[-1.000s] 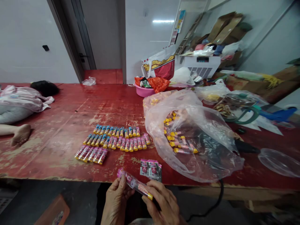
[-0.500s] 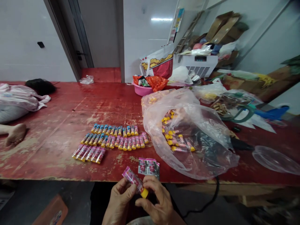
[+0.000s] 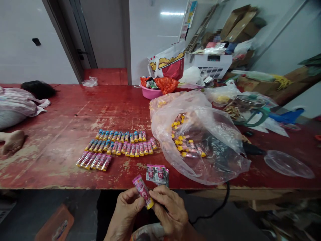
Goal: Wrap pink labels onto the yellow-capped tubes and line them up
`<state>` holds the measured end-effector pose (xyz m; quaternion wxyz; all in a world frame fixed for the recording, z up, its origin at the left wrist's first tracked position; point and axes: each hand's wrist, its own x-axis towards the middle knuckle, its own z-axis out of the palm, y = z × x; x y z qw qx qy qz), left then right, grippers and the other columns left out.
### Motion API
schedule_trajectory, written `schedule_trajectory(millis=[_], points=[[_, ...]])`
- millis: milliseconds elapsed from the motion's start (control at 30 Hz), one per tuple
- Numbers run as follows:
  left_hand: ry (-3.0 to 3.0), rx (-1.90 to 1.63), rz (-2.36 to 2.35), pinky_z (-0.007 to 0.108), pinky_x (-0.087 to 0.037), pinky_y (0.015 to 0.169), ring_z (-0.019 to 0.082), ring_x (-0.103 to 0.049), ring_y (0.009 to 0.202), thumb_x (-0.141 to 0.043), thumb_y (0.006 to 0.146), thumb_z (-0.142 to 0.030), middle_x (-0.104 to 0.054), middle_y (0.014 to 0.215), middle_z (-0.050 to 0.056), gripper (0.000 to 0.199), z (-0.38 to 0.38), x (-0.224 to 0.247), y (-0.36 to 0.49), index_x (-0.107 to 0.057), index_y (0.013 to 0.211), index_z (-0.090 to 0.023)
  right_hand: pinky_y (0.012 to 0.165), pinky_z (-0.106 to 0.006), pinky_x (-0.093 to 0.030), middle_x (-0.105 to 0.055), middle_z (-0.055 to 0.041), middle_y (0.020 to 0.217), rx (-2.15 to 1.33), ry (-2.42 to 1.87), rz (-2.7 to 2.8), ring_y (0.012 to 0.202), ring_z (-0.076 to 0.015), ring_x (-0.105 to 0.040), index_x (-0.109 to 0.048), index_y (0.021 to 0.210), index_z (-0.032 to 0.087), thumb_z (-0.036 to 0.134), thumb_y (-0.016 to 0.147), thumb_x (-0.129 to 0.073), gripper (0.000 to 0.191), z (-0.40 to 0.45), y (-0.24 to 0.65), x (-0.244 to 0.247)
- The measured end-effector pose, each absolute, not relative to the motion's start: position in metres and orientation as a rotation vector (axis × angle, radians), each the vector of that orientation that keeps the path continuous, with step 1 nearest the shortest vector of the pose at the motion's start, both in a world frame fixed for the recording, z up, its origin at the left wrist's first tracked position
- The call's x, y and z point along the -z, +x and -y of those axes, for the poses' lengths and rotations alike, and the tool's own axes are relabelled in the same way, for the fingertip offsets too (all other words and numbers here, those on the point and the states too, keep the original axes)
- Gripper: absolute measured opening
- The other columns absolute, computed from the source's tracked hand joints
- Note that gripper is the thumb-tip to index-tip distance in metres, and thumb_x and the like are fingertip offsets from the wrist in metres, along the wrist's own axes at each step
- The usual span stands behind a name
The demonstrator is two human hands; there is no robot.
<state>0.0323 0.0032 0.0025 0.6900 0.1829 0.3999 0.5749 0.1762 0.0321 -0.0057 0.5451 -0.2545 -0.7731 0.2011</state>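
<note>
My left hand (image 3: 127, 209) and my right hand (image 3: 169, 207) hold a pink tube with a yellow cap (image 3: 142, 191) between them, just below the table's front edge. Its cap points down and to the right. Close above my right hand lie several flat pink-and-white packets (image 3: 156, 174). Further off on the red table (image 3: 55, 147), pink tubes with yellow caps (image 3: 117, 147) stand side by side in rows. A clear plastic bag (image 3: 198, 140) to the right holds many more such tubes.
A person (image 3: 17, 107) lies on the table's left end. At the back stand a pink basin (image 3: 149, 93) and a glass pot with a green handle (image 3: 247, 108). A clear plastic lid (image 3: 288, 164) lies at right. A black cable (image 3: 220, 207) hangs below the front edge.
The tube has turned in my hands, from slanting with its cap to the right to steeper with its cap down. My right hand has shifted onto its lower part. The view has drifted slightly.
</note>
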Motion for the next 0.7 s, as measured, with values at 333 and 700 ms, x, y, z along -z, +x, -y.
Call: schedule_trajectory(millis=[333,700], points=[[0.401,-1.275,-0.9,0.025,-0.048,0.075,0.018,-0.065,0.072,-0.089,0.055,-0.029,-0.073,0.073,0.007,0.031,-0.0033,0.0018,0.0321,-0.078,0.079,-0.014,0.056,-0.027,-0.048,-0.064,-0.0038,0.081,-0.494,-0.616,1.782,0.066,-0.0154,-0.063,-0.061,0.112,0.02,0.005,0.088,-0.049,0.031,-0.0322,0.1711,0.012],[0.364,-1.274,-0.934,0.031,-0.049,0.079,0.022,-0.067,0.075,-0.089,0.053,-0.031,-0.074,0.076,0.009,0.035,-0.0049,0.0077,0.0335,-0.077,0.081,-0.014,0.055,-0.027,-0.049,-0.065,-0.0034,0.081,-0.454,-0.656,1.793,0.065,-0.0151,-0.063,-0.061,0.112,0.02,0.005,0.088,-0.049,0.031,-0.0324,0.1708,0.0133]])
